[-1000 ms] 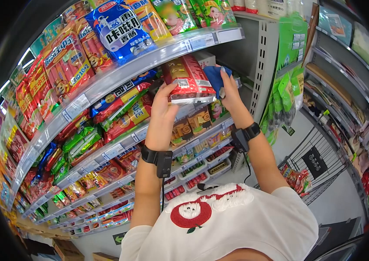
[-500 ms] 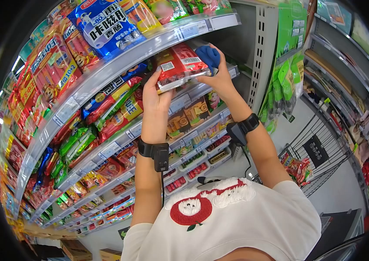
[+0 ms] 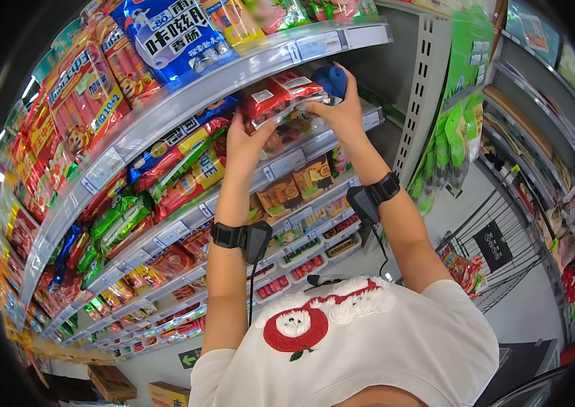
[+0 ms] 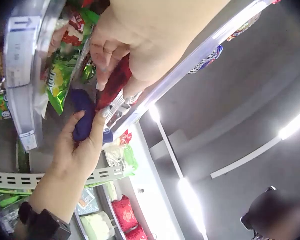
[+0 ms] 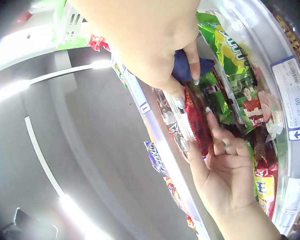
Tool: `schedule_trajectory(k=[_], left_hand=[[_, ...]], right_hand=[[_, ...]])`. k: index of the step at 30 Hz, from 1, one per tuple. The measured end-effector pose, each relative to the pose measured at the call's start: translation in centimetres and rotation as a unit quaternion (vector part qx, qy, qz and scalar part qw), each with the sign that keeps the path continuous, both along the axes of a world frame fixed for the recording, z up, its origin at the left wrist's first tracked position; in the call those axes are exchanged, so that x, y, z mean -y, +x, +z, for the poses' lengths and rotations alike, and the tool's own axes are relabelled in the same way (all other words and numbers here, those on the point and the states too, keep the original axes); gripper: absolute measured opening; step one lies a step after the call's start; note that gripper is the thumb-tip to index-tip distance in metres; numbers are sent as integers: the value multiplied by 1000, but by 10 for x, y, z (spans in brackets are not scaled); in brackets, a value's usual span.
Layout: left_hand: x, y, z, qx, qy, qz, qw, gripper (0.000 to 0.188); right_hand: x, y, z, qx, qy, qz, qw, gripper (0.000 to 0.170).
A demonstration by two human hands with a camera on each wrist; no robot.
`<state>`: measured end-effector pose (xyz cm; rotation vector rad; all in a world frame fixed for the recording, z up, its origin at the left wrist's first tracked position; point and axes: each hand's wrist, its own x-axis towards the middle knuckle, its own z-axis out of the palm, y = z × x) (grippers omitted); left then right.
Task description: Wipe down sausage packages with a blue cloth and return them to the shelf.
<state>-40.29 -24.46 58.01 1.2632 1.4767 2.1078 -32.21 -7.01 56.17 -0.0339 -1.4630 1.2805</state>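
At 12 o'clock in the head view, a person's left hand pinches a red pack by a shelf. The right hand clasps a blue cloth at the pack's 2 o'clock.

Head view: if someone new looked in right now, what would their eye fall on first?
Probably the big blue bag with bold black lettering, at the upper left on the highest visible shelf. Just below and to its right, the left grip holds a shiny red packet, beside a blue bundle in the right grip. A wire shopping cart also stands out at the right.
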Motion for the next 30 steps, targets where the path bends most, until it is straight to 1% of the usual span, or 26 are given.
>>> schedule_trajectory(k=[2, 3, 4, 6, 9, 11, 14, 15, 17, 19, 22, 25, 27, 28, 29, 30], left_hand=[[-3, 0, 3, -3, -20, 56, 998, 38], [-4, -4, 2, 5, -21, 67, 998, 39], [-7, -6, 3, -8, -43, 105, 994, 40], [-11, -7, 8, -33, -88, 179, 979, 41], [-25, -15, 5, -23, -98, 251, 963, 40], [-29, -18, 7, 11, -126, 263, 956, 40], [-34, -28, 8, 44, -160, 290, 942, 40], [-36, -31, 8, 51, -170, 301, 937, 41], [-39, -33, 6, 70, -124, 262, 955, 38], [-40, -31, 7, 88, -78, 216, 969, 38], [-38, -10, 0, 114, -10, 137, 984, 52], [-37, 10, -12, 71, 68, 176, 979, 71], [-37, 16, -21, 31, 77, 162, 983, 76], [-37, 16, -25, 11, 81, 155, 985, 79], [-39, 14, -27, 5, 72, 148, 986, 80], [-39, 12, -25, 20, 61, 135, 989, 80]], right_hand=[[-2, -6, 2, 10, 4, -28, 1000, 88], [-4, -10, 3, 14, 6, -43, 999, 89], [-6, -14, 4, 24, 10, -64, 998, 90], [-12, -25, 5, 49, 20, -112, 992, 92], [-13, -35, 12, 86, 36, -171, 981, 94], [-11, -39, 18, 111, 43, -206, 971, 96], [-2, -39, 31, 144, 25, -202, 968, 93], [-3, -42, 32, 140, 34, -198, 970, 92], [-6, -48, 32, 133, 51, -192, 971, 90], [-3, -49, 31, 142, 39, -214, 966, 89], [-7, -57, 29, 148, 41, -251, 956, 87], [-3, -56, 34, 173, 40, -271, 946, 87], [-2, -56, 34, 178, 42, -280, 942, 88], [-1, -56, 36, 198, 31, -275, 941, 88], [1, -56, 40, 217, 21, -269, 938, 88], [2, -56, 42, 238, 12, -263, 935, 88]])
